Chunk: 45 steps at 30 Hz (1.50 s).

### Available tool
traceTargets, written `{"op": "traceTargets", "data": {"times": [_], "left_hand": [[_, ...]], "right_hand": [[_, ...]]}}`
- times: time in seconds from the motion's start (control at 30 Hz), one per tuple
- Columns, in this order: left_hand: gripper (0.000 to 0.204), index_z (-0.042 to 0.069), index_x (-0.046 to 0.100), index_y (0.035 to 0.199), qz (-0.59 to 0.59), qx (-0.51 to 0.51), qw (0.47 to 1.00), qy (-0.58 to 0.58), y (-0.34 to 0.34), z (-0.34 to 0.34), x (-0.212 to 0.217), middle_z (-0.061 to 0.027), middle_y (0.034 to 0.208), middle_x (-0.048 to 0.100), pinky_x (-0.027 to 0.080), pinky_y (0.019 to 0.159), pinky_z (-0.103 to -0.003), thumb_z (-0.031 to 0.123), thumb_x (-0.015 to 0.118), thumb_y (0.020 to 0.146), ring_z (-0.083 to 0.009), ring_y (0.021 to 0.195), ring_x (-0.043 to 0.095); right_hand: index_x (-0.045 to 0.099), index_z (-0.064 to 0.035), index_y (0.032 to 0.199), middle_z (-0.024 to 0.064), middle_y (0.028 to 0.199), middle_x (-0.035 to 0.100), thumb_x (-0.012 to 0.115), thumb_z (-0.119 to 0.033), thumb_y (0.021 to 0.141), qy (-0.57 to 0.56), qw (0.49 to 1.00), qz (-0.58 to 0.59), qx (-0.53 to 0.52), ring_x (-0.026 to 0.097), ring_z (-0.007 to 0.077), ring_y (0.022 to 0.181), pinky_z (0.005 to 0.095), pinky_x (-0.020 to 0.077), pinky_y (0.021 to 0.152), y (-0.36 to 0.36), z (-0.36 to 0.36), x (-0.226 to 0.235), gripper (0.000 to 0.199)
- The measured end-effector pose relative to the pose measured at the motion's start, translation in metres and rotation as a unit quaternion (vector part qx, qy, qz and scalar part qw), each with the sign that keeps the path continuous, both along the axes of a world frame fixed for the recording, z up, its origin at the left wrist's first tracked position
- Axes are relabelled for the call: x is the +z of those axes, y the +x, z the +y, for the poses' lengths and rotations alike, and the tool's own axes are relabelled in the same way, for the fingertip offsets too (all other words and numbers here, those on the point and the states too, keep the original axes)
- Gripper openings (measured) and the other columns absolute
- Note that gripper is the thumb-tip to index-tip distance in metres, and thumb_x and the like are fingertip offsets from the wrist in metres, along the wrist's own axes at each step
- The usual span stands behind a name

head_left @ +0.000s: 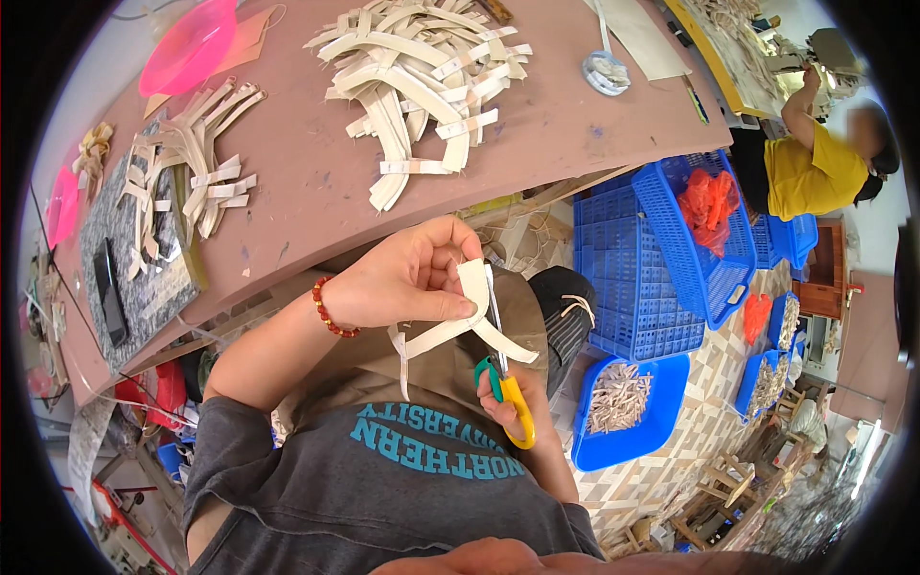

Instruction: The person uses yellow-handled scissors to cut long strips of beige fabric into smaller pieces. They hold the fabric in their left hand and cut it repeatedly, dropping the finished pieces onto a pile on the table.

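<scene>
Your left hand (pixel 407 278) holds a flat, pale strip (pixel 471 316), and I will tell you where things are from that strip. It looks smooth and bendy, like thin bamboo or stiff tape, and its long ends droop down over your lap. Your left grip is closed on the strip, thumb pressed along its top, fingers curled behind it, wrist bent. A red bead bracelet (pixel 327 309) sits on that wrist. Just under the strip, your right hand (pixel 513 407) holds scissors (pixel 502 369) with yellow and green handles. Your right grip is closed through the handle loops, and the shiny thin blades point up and touch the strip. Above the strip is the brown table (pixel 316 182), and on it lies a big messy pile of the same pale strips (pixel 422 72). To the right of the strip stand blue plastic baskets (pixel 652 268) with many small holes. Down and right of the strip, a blue tray (pixel 637 412) holds short pale pieces.
</scene>
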<state>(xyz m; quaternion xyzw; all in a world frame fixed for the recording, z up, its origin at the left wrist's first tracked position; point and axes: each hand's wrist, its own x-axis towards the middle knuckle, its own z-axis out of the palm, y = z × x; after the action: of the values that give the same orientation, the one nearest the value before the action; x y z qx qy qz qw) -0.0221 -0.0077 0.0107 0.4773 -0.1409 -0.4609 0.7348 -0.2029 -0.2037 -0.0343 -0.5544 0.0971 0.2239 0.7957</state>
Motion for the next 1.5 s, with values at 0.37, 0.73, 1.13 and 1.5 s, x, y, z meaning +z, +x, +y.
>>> {"op": "traceTargets", "data": {"times": [0.37, 0.73, 1.13, 1.5], "left_hand": [[0.039, 0.008, 0.043, 0.105, -0.004, -0.034, 0.999, 0.008, -0.001, -0.001, -0.002, 0.0017, 0.087, 0.057, 0.046, 0.07, -0.019, 0.0, 0.068, 0.077, -0.0028, 0.077, 0.053], [0.047, 0.008, 0.044, 0.113, -0.192, 0.283, 0.933, 0.113, 0.024, 0.113, 0.076, -0.0029, 0.085, 0.06, 0.044, 0.055, -0.018, -0.006, 0.063, 0.072, -0.0066, 0.07, 0.057], [0.012, 0.005, 0.068, 0.08, -0.559, 0.321, 0.682, 0.346, 0.085, 0.081, 0.014, -0.0114, 0.07, 0.065, 0.048, 0.059, -0.031, 0.01, 0.06, 0.073, -0.0193, 0.062, 0.062], [0.051, -0.003, 0.063, 0.062, -0.437, 0.313, 0.689, 0.486, 0.104, -0.016, -0.016, -0.0195, 0.064, 0.061, 0.049, 0.057, -0.04, 0.045, 0.062, 0.079, -0.0328, 0.06, 0.061]], "right_hand": [[0.054, 0.0002, 0.087, -0.0025, 0.07, 0.05, 0.069, -0.022, 0.08, -0.003, 1.0, 0.019, 0.007, 0.044, 0.0038, 0.063, 0.0187, 0.0358, 0.056, 0.006, 0.009, 0.005, 0.027], [0.051, 0.001, 0.089, 0.002, 0.066, 0.047, 0.054, -0.031, 0.086, -0.033, 0.993, -0.002, -0.109, 0.043, 0.0074, 0.052, 0.0206, 0.033, 0.046, 0.001, 0.0, -0.01, 0.032], [0.05, 0.0, 0.09, 0.0017, 0.064, 0.044, 0.051, -0.053, 0.087, -0.025, 0.986, -0.042, -0.158, 0.042, 0.0081, 0.052, 0.0222, 0.0342, 0.045, 0.012, -0.001, -0.028, 0.053], [0.049, -0.0012, 0.088, 0.0015, 0.062, 0.042, 0.048, -0.047, 0.091, -0.045, 0.986, -0.013, -0.159, 0.04, 0.0096, 0.052, 0.0237, 0.0343, 0.047, 0.006, 0.012, -0.023, 0.046]]}}
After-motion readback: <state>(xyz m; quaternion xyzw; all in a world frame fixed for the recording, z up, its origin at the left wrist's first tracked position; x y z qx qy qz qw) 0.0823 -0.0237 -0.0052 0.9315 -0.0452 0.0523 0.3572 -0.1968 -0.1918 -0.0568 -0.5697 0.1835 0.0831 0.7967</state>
